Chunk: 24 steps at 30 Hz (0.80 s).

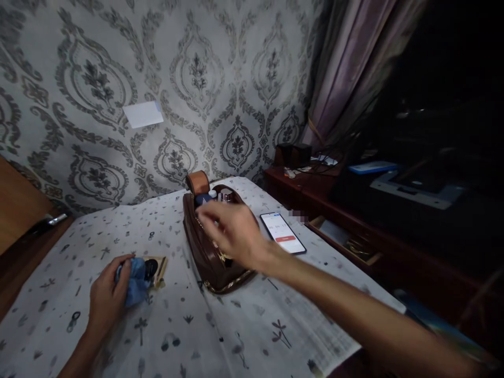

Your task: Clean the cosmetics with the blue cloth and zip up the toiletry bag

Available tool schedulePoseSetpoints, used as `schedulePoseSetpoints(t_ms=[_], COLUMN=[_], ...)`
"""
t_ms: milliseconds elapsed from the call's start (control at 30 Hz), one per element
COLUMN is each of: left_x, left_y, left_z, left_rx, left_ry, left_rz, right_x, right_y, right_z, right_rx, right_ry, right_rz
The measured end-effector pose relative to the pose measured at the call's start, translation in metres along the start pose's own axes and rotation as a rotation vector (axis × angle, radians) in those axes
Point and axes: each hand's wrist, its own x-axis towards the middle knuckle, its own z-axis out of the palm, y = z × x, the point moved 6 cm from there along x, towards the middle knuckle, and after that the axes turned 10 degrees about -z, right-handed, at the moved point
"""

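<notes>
My left hand [107, 296] is closed round a crumpled blue cloth [136, 278], pressing it on a small gold-edged case with a dark round centre [155, 269] that lies on the patterned tablecloth [244, 325]. My right hand [232, 228] reaches over an open brown leather bag [207, 257]; its fingers are smeared by motion above the bag's mouth. Small bottles and jars [214, 197] stand inside the bag at its far end, beside a brown rolled strap [197, 182].
A lit phone [282, 232] lies on the cloth right of the bag. A dark wooden cabinet [354, 215] with an open drawer stands to the right, with cables and devices on it. Patterned wallpaper and a curtain [354, 68] are behind.
</notes>
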Motion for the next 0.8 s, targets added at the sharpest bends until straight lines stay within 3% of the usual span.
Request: schedulePoseSetpoints(t_ms=[67, 133, 233, 367, 600, 800], left_x=[0.005, 0.006, 0.004, 0.002, 0.003, 0.004], left_y=[0.002, 0.002, -0.003, -0.01, -0.007, -0.001], left_z=[0.01, 0.028, 0.048, 0.051, 0.044, 0.033], left_rx=[0.06, 0.088, 0.114, 0.211, 0.206, 0.126], left_ry=[0.019, -0.06, -0.166, -0.204, -0.222, -0.122], left_rz=[0.085, 0.183, 0.225, 0.187, 0.136, 0.099], right_x=[-0.019, -0.036, -0.048, -0.048, -0.058, -0.064], right_y=[-0.032, -0.05, -0.053, -0.036, -0.014, -0.016], right_z=[0.029, 0.066, 0.12, 0.169, 0.203, 0.21], right_rx=[0.204, 0.276, 0.316, 0.399, 0.42, 0.511], right_ry=[-0.071, -0.169, -0.283, -0.312, -0.32, -0.332], right_rz=[-0.181, -0.214, -0.091, 0.131, 0.402, 0.322])
